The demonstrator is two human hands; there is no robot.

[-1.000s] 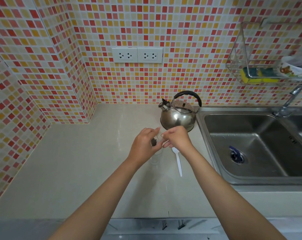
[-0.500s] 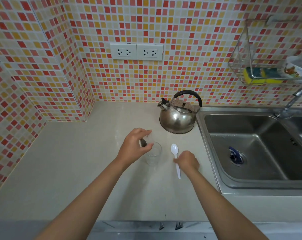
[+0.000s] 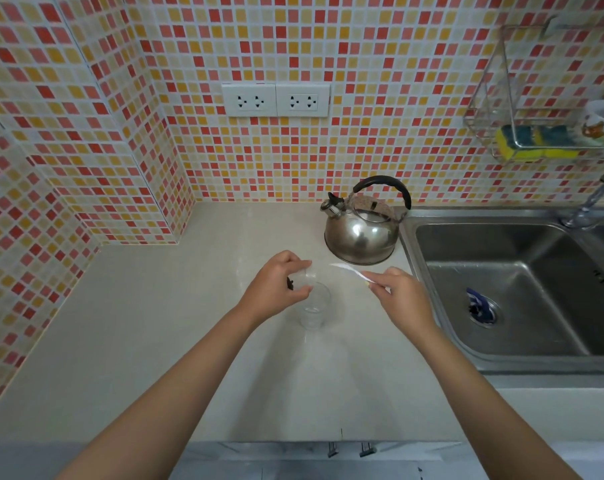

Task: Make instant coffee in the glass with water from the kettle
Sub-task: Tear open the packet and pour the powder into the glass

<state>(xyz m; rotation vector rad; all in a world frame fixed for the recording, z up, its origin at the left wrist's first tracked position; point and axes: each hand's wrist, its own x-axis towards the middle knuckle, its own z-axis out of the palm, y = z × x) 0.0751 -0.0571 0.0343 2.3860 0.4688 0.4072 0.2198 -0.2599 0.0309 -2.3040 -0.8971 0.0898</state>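
Note:
A clear empty glass [image 3: 312, 308] stands on the beige counter [image 3: 155, 341]. Just above its left rim, my left hand [image 3: 279, 289] grips a small clear container [image 3: 304, 280] with dark coffee granules in it. My right hand [image 3: 402, 299] pinches the handle of a white plastic spoon [image 3: 349, 270], lifted off the counter and blurred, its bowl pointing left toward the container. A steel kettle [image 3: 361, 233] with a black handle sits behind the glass, next to the sink.
A steel sink [image 3: 522, 289] lies to the right, with a tap [image 3: 595, 199] at its back. A wire rack [image 3: 543, 98] on the tiled wall holds a sponge. Two wall sockets [image 3: 275, 100] sit above the counter.
My right hand went down to the spoon on the counter, picked it up and raised it toward the container. My left hand stayed over the glass with the container.

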